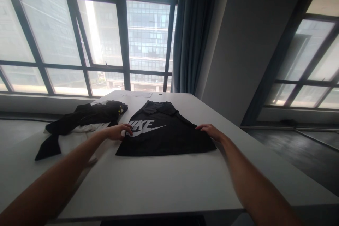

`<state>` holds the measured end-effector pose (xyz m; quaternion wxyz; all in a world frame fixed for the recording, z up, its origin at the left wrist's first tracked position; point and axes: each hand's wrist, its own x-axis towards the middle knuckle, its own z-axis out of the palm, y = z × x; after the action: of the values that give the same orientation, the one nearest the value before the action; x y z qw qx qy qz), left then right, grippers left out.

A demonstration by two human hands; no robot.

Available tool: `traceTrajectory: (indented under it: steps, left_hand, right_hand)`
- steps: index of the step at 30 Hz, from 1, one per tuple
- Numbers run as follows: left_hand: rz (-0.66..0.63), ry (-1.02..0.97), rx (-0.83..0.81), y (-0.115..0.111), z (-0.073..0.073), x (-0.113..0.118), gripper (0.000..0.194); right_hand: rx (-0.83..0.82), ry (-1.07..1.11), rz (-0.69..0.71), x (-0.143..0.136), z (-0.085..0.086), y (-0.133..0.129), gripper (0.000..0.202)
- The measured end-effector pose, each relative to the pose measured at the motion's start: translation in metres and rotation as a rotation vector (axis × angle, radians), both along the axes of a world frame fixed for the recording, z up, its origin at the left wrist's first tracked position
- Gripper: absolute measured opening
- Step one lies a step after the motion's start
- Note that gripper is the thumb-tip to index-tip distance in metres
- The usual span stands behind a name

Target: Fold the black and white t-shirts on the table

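A black shirt (174,136) with a white printed logo and letters lies spread on the white table (159,187), its wide edge toward me. At the shirt's left side, my left hand (120,131) is closed, fingers and thumb pinching the fabric beside the lettering. My right hand (210,131) pinches the shirt's right edge between thumb and fingertips. The fabric between the hands lies flat, and the far end of the shirt has some folds.
A heap of black and white clothes (90,114) lies on the table to the left. Beyond the table are large windows (148,35) and a dark curtain (193,35). A pale sheet (143,95) and a round dark hole are at the far edge.
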<state>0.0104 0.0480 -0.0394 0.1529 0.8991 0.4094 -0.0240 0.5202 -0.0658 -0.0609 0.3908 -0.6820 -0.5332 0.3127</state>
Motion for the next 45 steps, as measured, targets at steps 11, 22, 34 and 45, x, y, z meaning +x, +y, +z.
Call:
traceTrajectory:
  steps: [11,22,34,45]
  left_hand:
    - [-0.064,-0.272,0.043,-0.030,-0.010,0.001,0.038]
    - [-0.030,-0.245,0.010,-0.030,-0.010,0.002,0.042]
    - [0.302,-0.356,0.318,-0.015,-0.016,0.002,0.039]
    - [0.099,-0.268,0.192,-0.016,-0.021,-0.004,0.034]
  right_hand:
    - [0.010,0.057,0.105,-0.002,-0.005,-0.001,0.043]
    - [0.013,-0.176,0.093,0.002,-0.005,0.001,0.039]
    - [-0.021,-0.254,0.107,0.000,0.001,-0.002,0.029]
    - [0.078,-0.382,0.176,-0.007,0.002,0.001,0.023]
